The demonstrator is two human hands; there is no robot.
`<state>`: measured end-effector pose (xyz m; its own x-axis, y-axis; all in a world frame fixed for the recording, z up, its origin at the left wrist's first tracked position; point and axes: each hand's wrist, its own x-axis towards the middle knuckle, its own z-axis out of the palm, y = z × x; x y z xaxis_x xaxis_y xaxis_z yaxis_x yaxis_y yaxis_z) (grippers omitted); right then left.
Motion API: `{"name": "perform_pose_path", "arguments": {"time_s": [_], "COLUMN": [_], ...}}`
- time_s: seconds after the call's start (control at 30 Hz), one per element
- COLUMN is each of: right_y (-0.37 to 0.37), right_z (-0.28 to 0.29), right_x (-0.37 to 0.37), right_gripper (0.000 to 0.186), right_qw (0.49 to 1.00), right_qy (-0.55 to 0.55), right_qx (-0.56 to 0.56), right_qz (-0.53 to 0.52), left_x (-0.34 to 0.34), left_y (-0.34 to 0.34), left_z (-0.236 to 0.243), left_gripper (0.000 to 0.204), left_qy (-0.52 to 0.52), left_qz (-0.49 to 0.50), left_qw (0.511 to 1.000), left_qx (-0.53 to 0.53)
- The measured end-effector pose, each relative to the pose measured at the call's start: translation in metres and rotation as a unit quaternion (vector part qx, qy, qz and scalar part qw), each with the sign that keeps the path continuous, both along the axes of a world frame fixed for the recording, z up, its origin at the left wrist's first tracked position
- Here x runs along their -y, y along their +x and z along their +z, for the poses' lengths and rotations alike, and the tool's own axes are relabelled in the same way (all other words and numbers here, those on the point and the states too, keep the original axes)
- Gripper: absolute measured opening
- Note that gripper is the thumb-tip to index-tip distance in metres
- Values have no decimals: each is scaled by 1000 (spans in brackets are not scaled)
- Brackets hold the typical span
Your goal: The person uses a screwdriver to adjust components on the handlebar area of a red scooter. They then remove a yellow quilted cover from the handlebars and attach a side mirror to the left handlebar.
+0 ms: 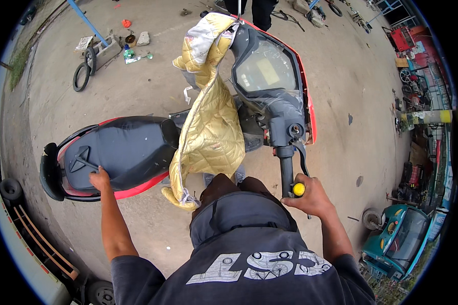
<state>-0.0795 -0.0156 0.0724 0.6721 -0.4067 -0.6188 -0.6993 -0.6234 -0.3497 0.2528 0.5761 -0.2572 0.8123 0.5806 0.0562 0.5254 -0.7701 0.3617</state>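
Observation:
A red and black scooter stands across in front of me, its black seat (pixel 132 147) to the left and its dashboard (pixel 267 68) to the right. My left hand (pixel 100 179) is closed at the near end of a black bar with a flared, triangular end (pixel 81 158), which lies over the rear of the seat. Around the end of the near black handlebar grip (pixel 287 173) curls my right hand (pixel 311 197), beside a round yellow knob (pixel 298 189). A quilted yellow cover (pixel 208 132) hangs between seat and handlebar, draped down toward my legs.
Another person's dark-trousered leg (pixel 262 14) is beyond the scooter's front. Tyres (pixel 81 76) and a concrete block (pixel 107 53) lie far left. A teal vehicle (pixel 399 239) stands at the lower right, below piled parts. A pale vehicle edge (pixel 20 254) runs along the lower left.

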Motion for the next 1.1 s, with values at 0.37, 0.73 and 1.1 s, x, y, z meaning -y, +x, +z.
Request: {"name": "perform_pose_path", "arguments": {"time_s": [0.37,0.73,1.1], "right_y": [-2,-10,-3], "right_z": [-5,-21,-2], "right_x": [-13,-1,-2], "right_gripper": [45,46,47], "right_qw": [998,996,989], "right_qy": [-17,30,120], "right_qx": [37,65,77], "right_qz": [-49,-50,-35], "left_x": [146,175,236], "left_y": [-115,-236,-320], "left_z": [39,84,39], "left_gripper": [14,43,47], "left_qy": [-364,-286,-650], "left_qz": [-432,-386,180], "left_qw": [788,835,681], "left_qx": [-244,-270,-286]}}
